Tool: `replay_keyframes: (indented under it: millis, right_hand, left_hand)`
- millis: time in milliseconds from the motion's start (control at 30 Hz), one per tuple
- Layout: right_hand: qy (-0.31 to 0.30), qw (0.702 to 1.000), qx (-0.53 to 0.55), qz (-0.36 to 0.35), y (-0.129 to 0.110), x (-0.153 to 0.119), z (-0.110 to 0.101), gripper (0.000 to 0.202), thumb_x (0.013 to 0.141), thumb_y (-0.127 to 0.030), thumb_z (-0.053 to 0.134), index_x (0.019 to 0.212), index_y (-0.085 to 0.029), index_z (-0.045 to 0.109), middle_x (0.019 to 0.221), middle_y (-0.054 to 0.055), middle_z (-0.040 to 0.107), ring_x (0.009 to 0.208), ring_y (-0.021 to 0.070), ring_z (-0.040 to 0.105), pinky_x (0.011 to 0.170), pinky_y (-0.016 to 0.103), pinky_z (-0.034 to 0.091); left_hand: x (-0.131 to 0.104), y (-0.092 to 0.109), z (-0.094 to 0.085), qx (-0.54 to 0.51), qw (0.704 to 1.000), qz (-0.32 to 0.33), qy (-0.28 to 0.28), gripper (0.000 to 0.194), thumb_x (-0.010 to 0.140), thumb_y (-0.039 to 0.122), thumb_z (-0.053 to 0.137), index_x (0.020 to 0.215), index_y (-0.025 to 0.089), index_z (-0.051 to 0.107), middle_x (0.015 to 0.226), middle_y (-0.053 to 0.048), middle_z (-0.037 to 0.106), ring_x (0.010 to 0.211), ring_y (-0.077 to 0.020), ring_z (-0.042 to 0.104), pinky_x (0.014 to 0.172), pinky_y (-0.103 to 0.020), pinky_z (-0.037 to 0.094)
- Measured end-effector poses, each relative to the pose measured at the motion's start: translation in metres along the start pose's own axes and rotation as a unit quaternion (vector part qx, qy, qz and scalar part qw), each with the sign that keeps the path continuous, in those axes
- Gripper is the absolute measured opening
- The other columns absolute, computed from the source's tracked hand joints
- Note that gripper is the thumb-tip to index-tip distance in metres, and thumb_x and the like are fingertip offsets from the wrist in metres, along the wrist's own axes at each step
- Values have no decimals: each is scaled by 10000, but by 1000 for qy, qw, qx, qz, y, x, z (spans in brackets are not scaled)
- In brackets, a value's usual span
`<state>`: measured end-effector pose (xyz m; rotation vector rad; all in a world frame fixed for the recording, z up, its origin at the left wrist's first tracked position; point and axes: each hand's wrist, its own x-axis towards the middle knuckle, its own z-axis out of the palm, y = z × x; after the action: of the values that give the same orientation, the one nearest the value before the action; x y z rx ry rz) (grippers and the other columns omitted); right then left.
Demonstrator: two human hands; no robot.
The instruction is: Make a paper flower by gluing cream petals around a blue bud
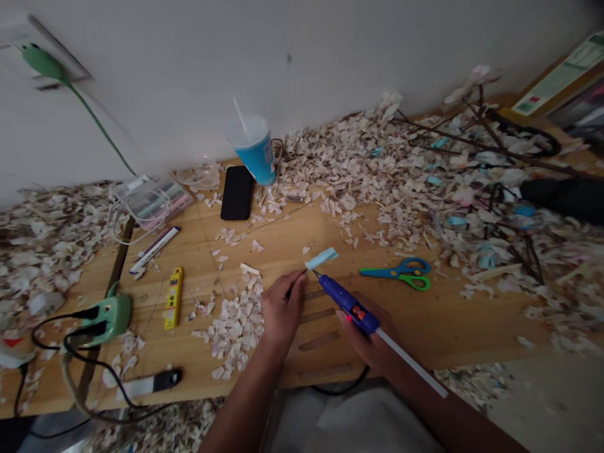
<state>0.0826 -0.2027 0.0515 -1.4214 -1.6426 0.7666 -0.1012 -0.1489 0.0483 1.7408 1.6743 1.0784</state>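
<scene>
My left hand (pixel 284 305) pinches a thin dark stick, with a light blue strip (pixel 322 258) at its far end. My right hand (pixel 370 333) is wrapped round a blue glue gun (pixel 342 299), and a long white glue stick (pixel 410 362) sticks out of its back. The gun's tip is close to the near end of the strip; whether they touch is too small to tell. Beside my left wrist lies a pile of pale petals (pixel 238 330). Scissors with blue and green handles (pixel 401 272) rest to the right of the gun.
On the wooden table (pixel 198 242) are a blue cup with a straw (pixel 257 154), a black phone (pixel 236 193), a yellow box (pixel 173 298), a marker (pixel 155 250) and a green power adapter (pixel 113 319) with cables. Petals and branches (pixel 472 141) cover the back right.
</scene>
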Motion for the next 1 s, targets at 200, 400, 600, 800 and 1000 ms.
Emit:
replay_keyframes:
  millis: [200,400,600,800,1000]
  right_hand:
    - [27,997,-71,5,5,9,-8,113,962,-310,557,1018,-217,590,975,93,663,944,268,625,867,424,495]
    - [19,992,-123,22,19,24,-9,208,959,-406,552,951,-206,609,907,103,636,897,300,594,827,472,479]
    - [189,977,-88,44,4,-28,-19,403,911,-369,645,1254,-194,526,1096,112,554,947,255,560,809,421,482]
    - [-116,973,-94,-174,-37,-43,-2,214,937,-137,590,1130,-227,567,963,53,657,861,200,625,749,340,512]
    - [-224,949,-127,-183,-73,29,74,77,975,-163,561,941,-200,620,946,46,670,907,199,615,803,322,500]
  left_hand:
    - [-8,10,-62,63,973,61,212,81,880,262,700,907,249,775,768,8,756,659,-128,678,633,-242,526]
    - [-3,3,-111,-12,942,-5,336,181,897,298,659,1021,187,728,816,-21,762,578,-94,592,595,-245,511]
    - [-3,-11,-127,-71,919,-37,385,176,864,271,686,1000,167,729,849,-33,768,584,-86,586,610,-249,511]
    - [4,-18,-150,-37,906,-35,421,132,873,249,652,965,188,724,874,-32,759,580,-101,587,594,-275,525]
    - [9,-28,-174,-27,877,-42,478,137,868,248,659,965,229,753,863,-35,748,716,-160,684,631,-304,536]
